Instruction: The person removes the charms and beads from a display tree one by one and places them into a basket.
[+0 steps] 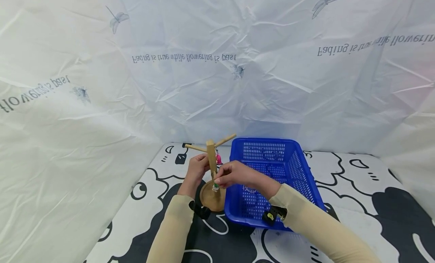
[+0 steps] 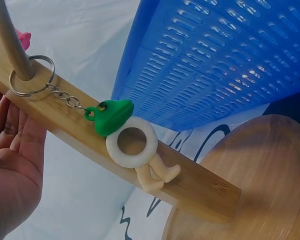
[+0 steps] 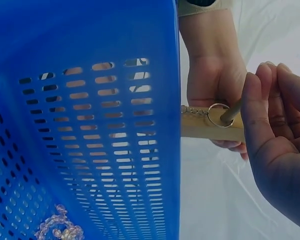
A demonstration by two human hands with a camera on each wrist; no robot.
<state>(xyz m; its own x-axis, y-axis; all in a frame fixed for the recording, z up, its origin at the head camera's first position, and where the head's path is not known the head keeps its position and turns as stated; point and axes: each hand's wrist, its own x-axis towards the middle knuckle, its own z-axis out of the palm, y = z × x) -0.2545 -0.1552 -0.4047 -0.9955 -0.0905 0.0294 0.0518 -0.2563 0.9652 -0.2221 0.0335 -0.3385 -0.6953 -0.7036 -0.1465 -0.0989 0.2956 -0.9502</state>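
Observation:
A wooden stand [image 1: 211,159] with a square post, several round pegs and a round base [image 2: 260,165] stands left of the basket. My left hand [image 1: 197,167] grips its post from behind, high up. Against the post's near face lies a keychain with a green frog head [image 2: 115,117], a white ring body and beige legs. Its metal split ring [image 3: 221,115] loops around the base of a peg [image 2: 12,37]. My right hand [image 3: 280,130] has its fingertips together at that peg's outer end, pinching it. A pink charm [image 1: 219,158] hangs from another peg behind the post.
A blue perforated basket [image 1: 238,219] sits close on the right, under my right forearm. Inside it lies a clear beaded bracelet [image 3: 59,227]. The tabletop cover [image 1: 153,191] has black-and-white cartoon prints. White printed sheeting [image 1: 204,100] rises behind and at both sides.

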